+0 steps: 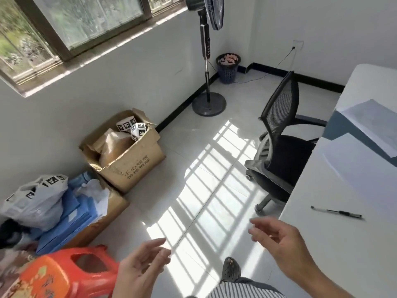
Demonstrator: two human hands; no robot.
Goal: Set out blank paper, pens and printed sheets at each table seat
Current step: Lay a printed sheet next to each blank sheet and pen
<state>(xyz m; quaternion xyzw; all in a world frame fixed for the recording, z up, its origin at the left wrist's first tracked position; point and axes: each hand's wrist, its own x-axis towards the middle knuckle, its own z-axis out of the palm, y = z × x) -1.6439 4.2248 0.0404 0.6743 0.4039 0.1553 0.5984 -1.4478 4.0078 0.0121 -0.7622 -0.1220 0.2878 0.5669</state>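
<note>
Both hands are up in front of the body, over the sunlit tiled floor, and neither holds a thing. The left hand [144,267] hangs low beside the orange plastic stool [71,274], fingers loose and lightly curled, palm turned inward. The right hand [279,239] floats just off the near edge of the white table [343,254], fingers relaxed and spread a little, touching nothing.

On the table, a black pen [337,212] lies flat by the near edge, close to the right hand but apart from it. Further along, a printed sheet [373,123] rests on top of a grey-blue box [335,130]. Between the box and the pen lies what looks like a blank sheet [352,160], its edges faint against the white top.

A black mesh office chair [281,147] stands at the table's side. Behind it, a pedestal fan [207,61] and a dark waste basket [227,67] sit near the corner.

Along the window wall, an open cardboard box [129,160] holds black-and-white marker cubes [133,127]. Nearer, a white plastic bag [36,201] slumps on blue folders [64,222]
</note>
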